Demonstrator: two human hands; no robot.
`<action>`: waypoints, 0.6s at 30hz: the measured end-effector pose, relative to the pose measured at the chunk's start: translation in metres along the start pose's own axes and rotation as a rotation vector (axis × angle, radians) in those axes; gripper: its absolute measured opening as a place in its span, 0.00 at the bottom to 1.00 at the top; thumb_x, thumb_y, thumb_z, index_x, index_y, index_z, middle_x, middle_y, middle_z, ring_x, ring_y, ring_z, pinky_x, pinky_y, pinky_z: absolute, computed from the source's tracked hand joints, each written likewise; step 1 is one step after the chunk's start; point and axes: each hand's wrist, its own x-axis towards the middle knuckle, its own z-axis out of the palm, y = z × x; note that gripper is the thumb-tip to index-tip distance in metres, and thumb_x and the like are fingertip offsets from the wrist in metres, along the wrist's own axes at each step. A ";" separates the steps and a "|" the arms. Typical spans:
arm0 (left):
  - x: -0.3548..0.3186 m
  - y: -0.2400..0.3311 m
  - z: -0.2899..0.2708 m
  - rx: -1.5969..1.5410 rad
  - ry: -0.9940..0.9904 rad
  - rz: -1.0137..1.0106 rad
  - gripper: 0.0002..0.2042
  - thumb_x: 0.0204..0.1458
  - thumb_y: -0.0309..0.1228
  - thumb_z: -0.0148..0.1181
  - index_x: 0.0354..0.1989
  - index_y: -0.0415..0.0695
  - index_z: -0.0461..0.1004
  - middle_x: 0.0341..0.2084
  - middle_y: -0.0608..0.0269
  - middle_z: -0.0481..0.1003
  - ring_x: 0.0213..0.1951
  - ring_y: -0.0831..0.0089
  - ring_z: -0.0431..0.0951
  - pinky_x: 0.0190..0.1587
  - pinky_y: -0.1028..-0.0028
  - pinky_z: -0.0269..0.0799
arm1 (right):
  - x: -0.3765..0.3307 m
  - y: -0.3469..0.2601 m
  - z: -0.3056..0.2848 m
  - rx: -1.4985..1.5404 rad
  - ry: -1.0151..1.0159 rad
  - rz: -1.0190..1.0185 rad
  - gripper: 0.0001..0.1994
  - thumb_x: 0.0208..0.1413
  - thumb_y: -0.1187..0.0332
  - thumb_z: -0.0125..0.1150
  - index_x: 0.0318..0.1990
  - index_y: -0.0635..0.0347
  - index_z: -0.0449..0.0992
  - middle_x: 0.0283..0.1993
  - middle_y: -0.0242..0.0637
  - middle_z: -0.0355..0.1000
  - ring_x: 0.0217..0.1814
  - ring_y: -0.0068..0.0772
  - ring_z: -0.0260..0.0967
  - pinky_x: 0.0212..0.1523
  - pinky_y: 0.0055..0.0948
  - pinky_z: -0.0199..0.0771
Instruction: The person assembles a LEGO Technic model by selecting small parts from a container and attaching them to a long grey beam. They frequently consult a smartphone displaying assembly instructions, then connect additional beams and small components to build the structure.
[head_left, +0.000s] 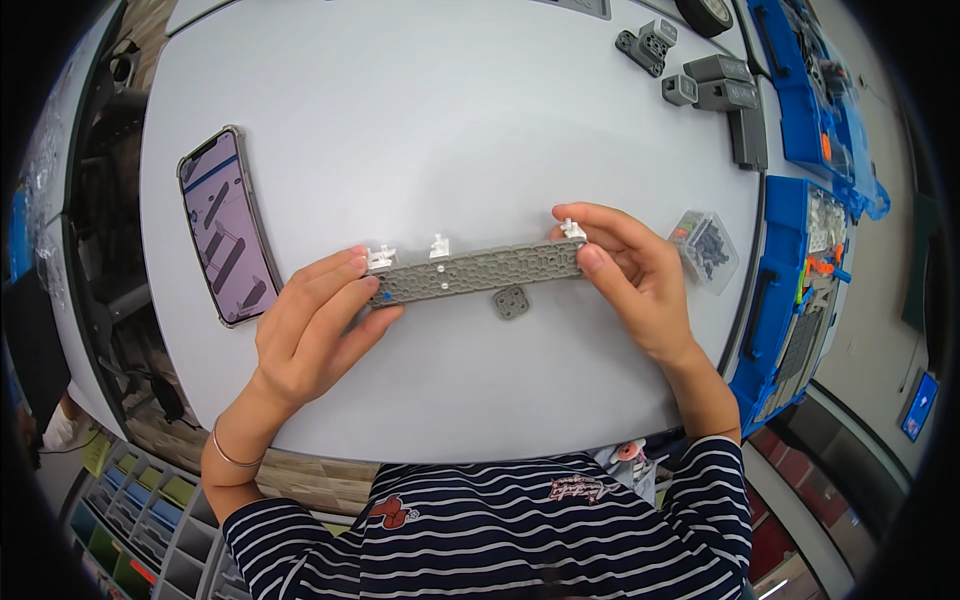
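Holding a grey beam (pixel 490 272) crosswise over a white table (pixel 380 130), just in front of a striped shirt (pixel 480 530), with the right end slightly farther than the left. Pinches the left end with the left hand (pixel 315 325), half curled, setting fingertips on the far edge and the face, and the thumb by the near edge. Grips the right end with the right hand (pixel 635 275), loosely curved, pressing the thumb to the face and bending the forefinger around behind. Cannot tell whether the beam touches the table. Has white connectors (pixel 439 246) along the beam's far edge: beside the left fingertips, left of the middle, and at the right end by the forefinger. Shows a blue pin (pixel 388 297) in the face near the left thumb. Has a square plate (pixel 511 303) just beside the beam's near edge, slightly right of the middle. Has a phone (pixel 225 230) at left, with pictured parts on screen. At right, has a clear tub (pixel 705 250) of grey pieces near the right hand, blue bins (pixel 752 380) beyond, and grey blocks (pixel 722 85) on the far side.
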 end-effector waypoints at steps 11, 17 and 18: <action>0.007 -0.002 0.007 0.036 0.167 0.018 0.21 0.43 0.25 0.83 0.45 0.37 0.81 0.44 0.52 0.83 0.42 0.57 0.86 0.41 0.69 0.86 | 0.015 0.007 -0.015 0.172 -0.078 -0.003 0.22 0.77 0.63 0.56 0.70 0.69 0.71 0.66 0.46 0.76 0.68 0.37 0.75 0.66 0.38 0.81; 0.002 0.001 0.005 0.049 0.185 -0.050 0.22 0.44 0.24 0.83 0.47 0.38 0.81 0.45 0.51 0.82 0.43 0.59 0.86 0.42 0.69 0.85 | 0.024 0.010 -0.013 0.041 -0.127 -0.125 0.29 0.71 0.65 0.64 0.73 0.69 0.66 0.66 0.51 0.75 0.70 0.39 0.74 0.72 0.41 0.76; 0.001 0.001 0.005 0.039 0.173 -0.067 0.22 0.44 0.24 0.83 0.48 0.37 0.80 0.46 0.50 0.82 0.44 0.58 0.87 0.44 0.68 0.86 | 0.025 0.011 -0.012 0.008 -0.126 -0.155 0.29 0.70 0.66 0.65 0.73 0.69 0.65 0.66 0.51 0.75 0.70 0.39 0.74 0.72 0.41 0.75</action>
